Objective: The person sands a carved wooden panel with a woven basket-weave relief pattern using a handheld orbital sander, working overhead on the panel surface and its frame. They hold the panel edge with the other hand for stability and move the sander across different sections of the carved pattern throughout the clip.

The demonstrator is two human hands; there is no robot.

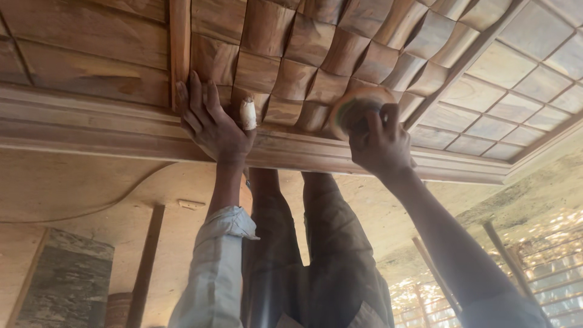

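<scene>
Left hand (214,121): laid flat on the wood, fingers slightly spread and stretched toward the top of the frame, gripping nothing; the thumb wears a white bandage (248,114).
Right hand (379,143): fingers curled tight around a round sanding pad (355,104), thumb lying along its back.
Sanding pad: a pale disc with a greenish edge, held at the fingertips of the right hand and pressed flat against the carved panel.
Carved panel (340,45): brown wood cut into a weave of curved squares; it lies under the right fingertips and just beside the left thumb.
Moulded rail (91,124): a long stepped wooden border running under the heel of both hands.
Upright strip (180,42): narrow wood just past the left fingertips.
Lattice section (516,85): pale grid of squares, beyond the right hand's knuckles.
Sleeve (212,267): light cloth, rolled back from the left wrist.
Trousers (322,255): dark, between the two forearms.
</scene>
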